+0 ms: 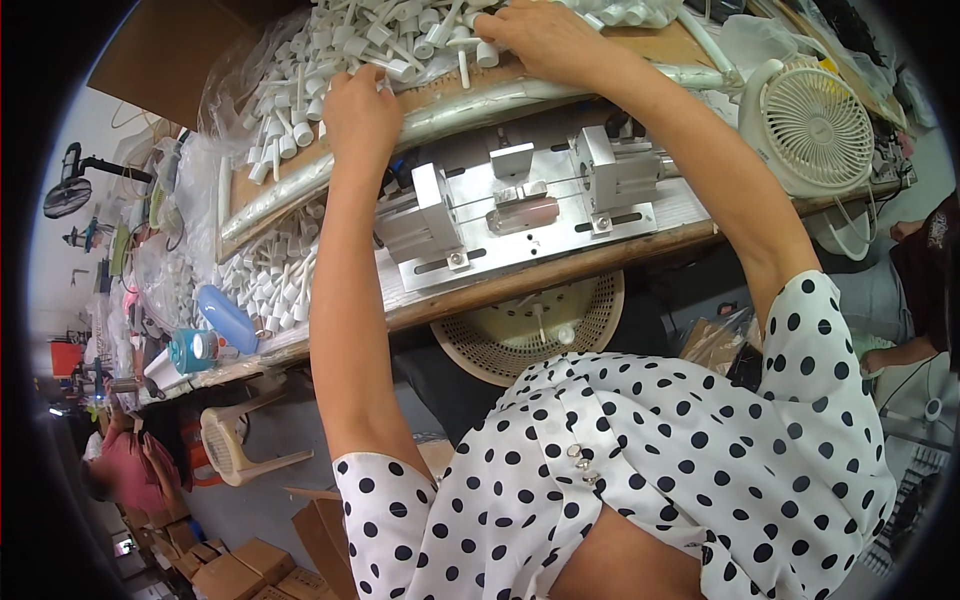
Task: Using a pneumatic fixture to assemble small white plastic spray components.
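Observation:
Many white plastic caps with thin stems (290, 125) lie heaped on a cardboard-lined tray (255, 225) with a plastic-wrapped rim. At the heap's near side, my left hand (362, 112) has its fingers bent among the caps; what lies in them is hidden. Farther right and deeper in, my right hand (535, 40) curls its fingers against the pile, next to a white cap (487, 53). Whether that cap is gripped is unclear. Below both hands, a silver metal fixture (530, 225) with two upright blocks and a pinkish cylinder (528, 213) stands on the bench.
A white fan (815, 125) stands at the right. More caps (285, 280), a blue plastic object (227, 318) and a teal container (190, 350) are at the left. Beneath the bench edge sits a beige basket (480, 350). Another person (135, 465) is at far left; someone's hand (905, 352) shows at right.

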### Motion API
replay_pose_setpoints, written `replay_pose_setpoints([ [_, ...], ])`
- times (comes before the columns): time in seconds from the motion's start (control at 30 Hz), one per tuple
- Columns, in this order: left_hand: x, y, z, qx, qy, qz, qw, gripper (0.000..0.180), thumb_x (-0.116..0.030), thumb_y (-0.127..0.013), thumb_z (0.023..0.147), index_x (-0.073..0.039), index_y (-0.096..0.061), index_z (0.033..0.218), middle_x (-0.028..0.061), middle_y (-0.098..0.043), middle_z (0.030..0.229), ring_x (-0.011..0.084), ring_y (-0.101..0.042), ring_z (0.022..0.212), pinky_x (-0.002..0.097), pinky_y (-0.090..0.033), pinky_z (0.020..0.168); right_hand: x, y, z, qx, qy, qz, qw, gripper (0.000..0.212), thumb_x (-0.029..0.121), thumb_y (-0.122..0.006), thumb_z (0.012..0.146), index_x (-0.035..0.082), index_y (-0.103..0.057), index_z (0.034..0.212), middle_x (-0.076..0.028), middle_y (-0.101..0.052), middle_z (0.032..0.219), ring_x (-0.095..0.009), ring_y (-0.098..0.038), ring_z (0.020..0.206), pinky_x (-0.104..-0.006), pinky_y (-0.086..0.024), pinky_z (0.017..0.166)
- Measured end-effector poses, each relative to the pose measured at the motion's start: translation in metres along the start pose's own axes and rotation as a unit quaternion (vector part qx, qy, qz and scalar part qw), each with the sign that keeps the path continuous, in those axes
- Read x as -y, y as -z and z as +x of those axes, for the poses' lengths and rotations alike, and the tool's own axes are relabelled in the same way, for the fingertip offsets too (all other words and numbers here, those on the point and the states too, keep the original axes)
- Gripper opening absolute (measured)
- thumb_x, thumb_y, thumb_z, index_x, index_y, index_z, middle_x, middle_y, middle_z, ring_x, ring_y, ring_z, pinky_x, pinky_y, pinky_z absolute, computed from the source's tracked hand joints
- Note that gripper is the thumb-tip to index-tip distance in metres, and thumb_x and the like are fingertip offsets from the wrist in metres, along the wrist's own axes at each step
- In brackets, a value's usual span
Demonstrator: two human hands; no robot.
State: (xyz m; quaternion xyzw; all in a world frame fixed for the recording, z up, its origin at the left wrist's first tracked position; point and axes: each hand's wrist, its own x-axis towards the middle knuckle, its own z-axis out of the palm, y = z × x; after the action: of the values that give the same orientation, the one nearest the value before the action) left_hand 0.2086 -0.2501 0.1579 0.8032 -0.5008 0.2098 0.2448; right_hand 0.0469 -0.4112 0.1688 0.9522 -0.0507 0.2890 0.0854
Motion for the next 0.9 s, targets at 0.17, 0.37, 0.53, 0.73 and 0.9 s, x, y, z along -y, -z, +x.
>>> replay_pose_setpoints([
  [0.17, 0.011, -0.005, 0.007, -0.006, 0.019, -0.030, 0.999, 0.026, -0.012, -0.058, 0.070, -0.005, -0.063, 0.094, 0.0189, -0.058, 0.092, 0.0345, -0.057, 0.083, 0.0407, -0.045, 0.073, 0.005, 0.027, -0.035, -0.027, -0.033, 0.153, 0.987, 0.016, 0.009, -0.056, 0.076, 0.004, -0.056, 0.091, -0.011, -0.059, 0.084, -0.028, -0.058, 0.081, -0.0378, -0.046, 0.067],
  [0.37, 0.018, 0.028, -0.009, 0.053, 0.195, -0.424, 0.883, 0.028, -0.008, -0.060, 0.077, 0.003, -0.059, 0.103, 0.0078, -0.059, 0.088, 0.0129, -0.057, 0.075, 0.0225, -0.047, 0.067, 0.075, 0.057, -0.107, 0.017, -0.026, 0.361, 0.932, 0.032, 0.014, -0.067, 0.071, 0.006, -0.058, 0.101, -0.008, -0.055, 0.083, -0.020, -0.055, 0.073, -0.0296, -0.046, 0.066],
  [0.53, -0.005, 0.044, -0.040, 0.044, 0.232, -0.531, 0.814, 0.031, 0.000, -0.058, 0.079, 0.007, -0.052, 0.110, 0.0092, -0.058, 0.094, 0.0140, -0.058, 0.082, 0.0234, -0.047, 0.072, 0.101, 0.035, -0.116, 0.004, 0.065, 0.301, 0.951, 0.029, 0.014, -0.069, 0.067, 0.003, -0.057, 0.092, -0.011, -0.056, 0.086, -0.026, -0.054, 0.087, -0.0357, -0.045, 0.074],
  [0.73, -0.037, 0.060, -0.081, 0.029, 0.228, -0.562, 0.794, 0.029, 0.001, -0.060, 0.075, 0.006, -0.057, 0.103, 0.0086, -0.058, 0.090, 0.0118, -0.056, 0.074, 0.0231, -0.047, 0.068, 0.100, 0.015, -0.112, -0.032, 0.091, 0.248, 0.964, 0.021, 0.015, -0.070, 0.064, 0.003, -0.055, 0.072, -0.008, -0.056, 0.075, -0.022, -0.053, 0.081, -0.0329, -0.045, 0.071],
  [0.9, -0.052, 0.067, -0.116, 0.047, 0.232, -0.575, 0.783, 0.027, 0.005, -0.055, 0.076, 0.004, -0.054, 0.103, 0.0063, -0.057, 0.088, 0.0100, -0.054, 0.077, 0.0224, -0.046, 0.070, 0.100, 0.026, -0.101, 0.050, 0.095, 0.236, 0.966, 0.022, 0.020, -0.070, 0.066, 0.004, -0.057, 0.075, -0.007, -0.057, 0.073, -0.023, -0.055, 0.075, -0.0334, -0.045, 0.069],
])
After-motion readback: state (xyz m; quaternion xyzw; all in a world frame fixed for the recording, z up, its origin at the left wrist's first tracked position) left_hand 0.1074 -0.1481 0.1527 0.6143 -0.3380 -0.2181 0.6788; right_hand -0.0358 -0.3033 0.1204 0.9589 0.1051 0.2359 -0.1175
